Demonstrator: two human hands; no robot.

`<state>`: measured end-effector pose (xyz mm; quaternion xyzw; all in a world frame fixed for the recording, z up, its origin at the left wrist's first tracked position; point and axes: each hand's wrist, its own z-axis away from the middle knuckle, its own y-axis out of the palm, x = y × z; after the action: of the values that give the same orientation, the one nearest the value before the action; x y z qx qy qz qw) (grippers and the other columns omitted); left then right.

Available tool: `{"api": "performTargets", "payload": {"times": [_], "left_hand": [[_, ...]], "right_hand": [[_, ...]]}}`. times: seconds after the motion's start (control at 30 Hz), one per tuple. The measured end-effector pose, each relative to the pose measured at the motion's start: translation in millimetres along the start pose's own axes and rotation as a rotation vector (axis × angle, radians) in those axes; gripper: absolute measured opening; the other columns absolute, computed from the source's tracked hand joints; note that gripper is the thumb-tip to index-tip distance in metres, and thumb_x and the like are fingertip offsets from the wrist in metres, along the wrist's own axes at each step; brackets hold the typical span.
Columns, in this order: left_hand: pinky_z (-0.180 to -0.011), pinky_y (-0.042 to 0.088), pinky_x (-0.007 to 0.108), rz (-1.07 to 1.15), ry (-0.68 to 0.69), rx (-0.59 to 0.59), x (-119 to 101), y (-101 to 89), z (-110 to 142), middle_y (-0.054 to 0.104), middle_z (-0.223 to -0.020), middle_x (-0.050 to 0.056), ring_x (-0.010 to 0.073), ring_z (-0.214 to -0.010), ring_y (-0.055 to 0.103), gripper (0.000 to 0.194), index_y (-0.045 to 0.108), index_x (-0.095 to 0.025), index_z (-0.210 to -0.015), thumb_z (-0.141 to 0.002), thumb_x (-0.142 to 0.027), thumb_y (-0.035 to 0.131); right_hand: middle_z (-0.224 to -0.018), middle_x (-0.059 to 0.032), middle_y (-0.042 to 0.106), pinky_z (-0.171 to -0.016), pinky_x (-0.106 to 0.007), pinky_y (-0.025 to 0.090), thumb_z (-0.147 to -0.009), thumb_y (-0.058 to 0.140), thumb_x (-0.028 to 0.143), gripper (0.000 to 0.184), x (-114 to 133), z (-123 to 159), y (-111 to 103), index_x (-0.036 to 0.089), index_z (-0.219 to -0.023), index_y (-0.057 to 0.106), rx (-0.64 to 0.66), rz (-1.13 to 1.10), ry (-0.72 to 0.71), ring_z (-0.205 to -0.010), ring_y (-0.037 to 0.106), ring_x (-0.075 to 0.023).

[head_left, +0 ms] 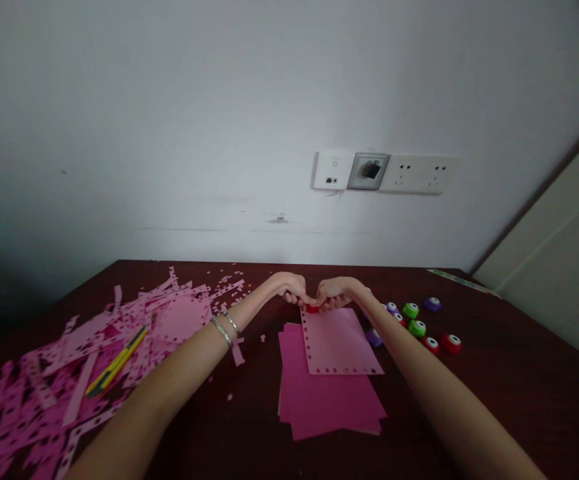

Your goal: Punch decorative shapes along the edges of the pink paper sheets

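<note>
A small red craft punch (312,309) sits at the far left corner of a light pink sheet (340,343). My left hand (294,287) reaches it from the left, fingers curled and thumb pressed on its top. From the right, my right hand (332,293) grips the same punch with bent fingers. Punched holes run along the sheet's left and near edges. Beneath it, a loose stack of darker pink paper (326,407) sticks out toward me. The punch is partly hidden by my fingers.
Several green, red and purple craft punches (417,328) stand at the right, beyond my forearm. Pink paper strips (59,373) pile up at the left, with a yellow utility knife (116,362) on them. Tiny cutouts (226,283) lie scattered. A wall with sockets (419,174) rises behind the table.
</note>
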<state>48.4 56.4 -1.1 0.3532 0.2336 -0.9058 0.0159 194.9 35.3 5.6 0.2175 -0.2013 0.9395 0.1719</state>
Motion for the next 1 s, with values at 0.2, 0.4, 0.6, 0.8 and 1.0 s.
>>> {"api": "performTargets", "payload": {"times": [0.2,0.4,0.6,0.8,1.0], "left_hand": [[-0.036,0.020,0.019,0.043,0.000,-0.111,5.4,4.3,3.8,0.048,-0.050,0.000,0.0027,-0.039,0.031,0.050,0.052,-0.013,-0.047,-0.042,-0.055,0.077],[-0.040,0.026,0.023,-0.022,0.123,-0.397,14.8,25.5,18.1,0.045,-0.046,-0.002,0.0058,-0.039,0.034,0.051,0.052,-0.015,-0.050,-0.057,-0.064,0.063],[-0.043,0.030,0.022,-0.046,0.212,-0.624,17.8,40.5,31.7,0.043,-0.048,-0.003,0.0066,-0.043,0.037,0.047,0.054,-0.015,-0.056,-0.067,-0.061,0.057],[-0.070,0.042,0.031,-0.641,0.282,-0.970,7.3,94.1,58.6,0.059,-0.088,0.008,0.0194,-0.084,0.053,0.027,0.061,-0.014,-0.085,-0.083,-0.035,0.043],[-0.096,0.029,0.048,-0.854,0.255,-0.874,7.8,160.7,61.2,0.037,-0.132,0.021,0.0358,-0.124,0.028,0.065,0.039,-0.010,-0.127,-0.083,-0.057,0.033]], "right_hand": [[-0.042,0.0062,0.043,-0.031,-0.013,0.017,-0.073,0.052,0.015,0.015,4.7,3.7,1.1,0.008,-0.062,0.057,-0.041,0.027,-0.003,-0.031,0.027,-0.0009],[-0.042,0.0059,0.044,-0.034,-0.015,0.018,-0.074,0.048,0.014,0.018,1.1,25.0,23.8,0.011,-0.057,0.053,-0.243,0.026,-0.128,-0.033,0.029,-0.0015],[-0.039,0.0048,0.042,-0.033,-0.019,0.024,-0.076,0.054,0.033,0.034,-17.4,28.9,38.7,0.015,-0.048,0.047,-0.534,0.074,-0.328,-0.031,0.031,-0.0037],[-0.052,0.0013,0.053,-0.038,-0.019,0.032,-0.073,0.057,0.045,0.033,-35.5,31.2,33.7,0.013,-0.071,0.061,-0.731,0.124,-0.509,-0.040,0.044,-0.0074],[-0.082,-0.0075,0.065,-0.062,-0.025,0.044,-0.065,0.065,0.026,0.039,-38.4,15.8,37.4,0.010,-0.100,0.064,-0.820,0.382,-0.684,-0.069,0.058,-0.0151]]}}
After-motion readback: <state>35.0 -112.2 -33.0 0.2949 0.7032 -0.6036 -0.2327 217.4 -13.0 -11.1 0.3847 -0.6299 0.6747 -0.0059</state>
